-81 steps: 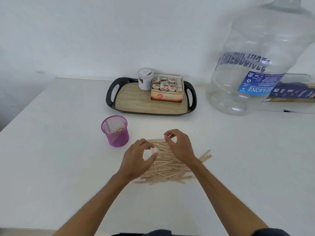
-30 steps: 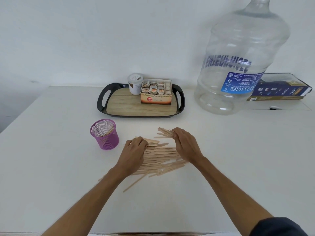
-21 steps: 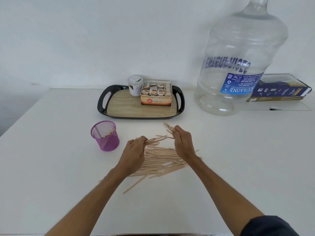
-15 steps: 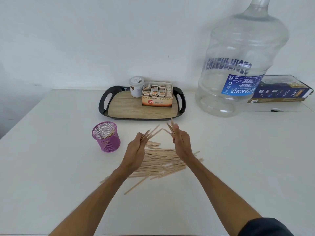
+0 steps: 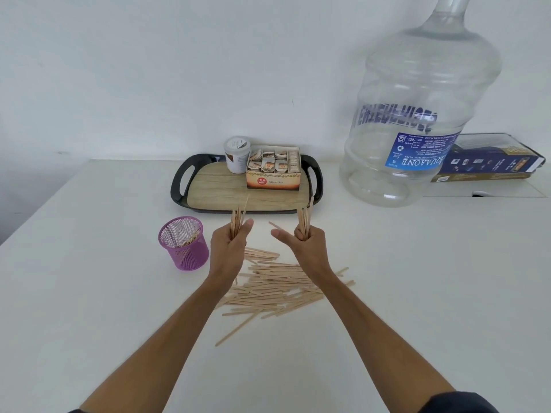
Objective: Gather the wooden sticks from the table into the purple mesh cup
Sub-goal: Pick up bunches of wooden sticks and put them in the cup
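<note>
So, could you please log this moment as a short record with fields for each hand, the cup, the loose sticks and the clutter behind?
left hand: raised, closed on a bundle of sticks pointing up
right hand: raised, closed on a second bundle, thumb out
purple mesh cup: upright, left of the hands, a few sticks inside
loose pile: many sticks on the table
behind: tray with tea box and tub; water jug

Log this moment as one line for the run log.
left hand: shut on stick bundle | right hand: shut on second bundle | purple mesh cup: partly filled | pile: on table
</note>
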